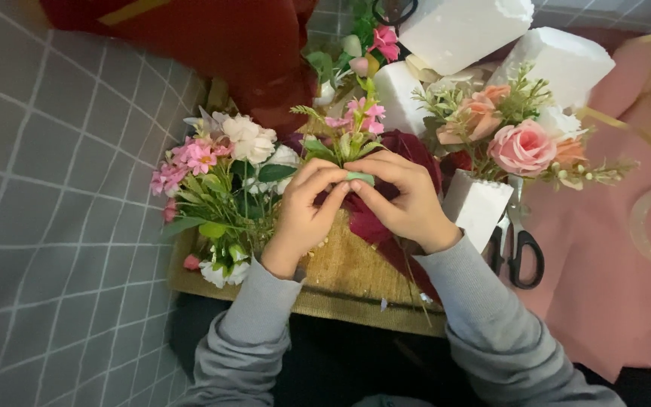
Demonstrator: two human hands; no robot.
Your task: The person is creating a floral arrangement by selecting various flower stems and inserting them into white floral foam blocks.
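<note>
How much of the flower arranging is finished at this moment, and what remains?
Done: a pink and white bunch lies on the burlap, and a rose cluster stands in a foam block. In hand: the left hand and right hand pinch a small sprig at its green stem. Left: loose foam blocks and scissors lie unused.

Grey quilted mat [62, 188] with a pale grid carries the work. On it: burlap-covered board [348, 275] at centre, pink sheet [604, 286] to the right, red cushion [212, 45] at far left.
</note>
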